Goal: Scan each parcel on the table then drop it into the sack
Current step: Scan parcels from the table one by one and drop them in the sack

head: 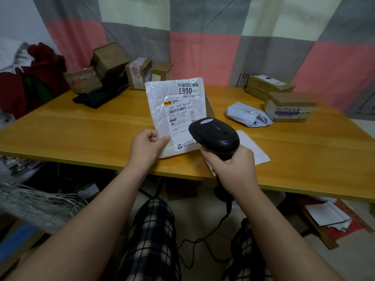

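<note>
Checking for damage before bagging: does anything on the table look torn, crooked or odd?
The crumpled grey plastic mailer right of centre looks perhaps torn at one end. At back left, a brown cardboard box sits tilted on the pile there.

White mailer noted, printed in black, yellow logo. Black scanner recorded. Honey-orange woodgrain seen on counter. Grey, pink, cream blocks logged on curtain. Black-on-cream check on trousers. Brown boxes.

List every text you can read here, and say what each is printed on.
"5020 T099 40 073": mailer label.
"LL5": same label.
"T099": same label, lower.
"22-4-0663", upside down: sticker atop mailer.
Other label print, box labels, scanner badge: too small.
</note>
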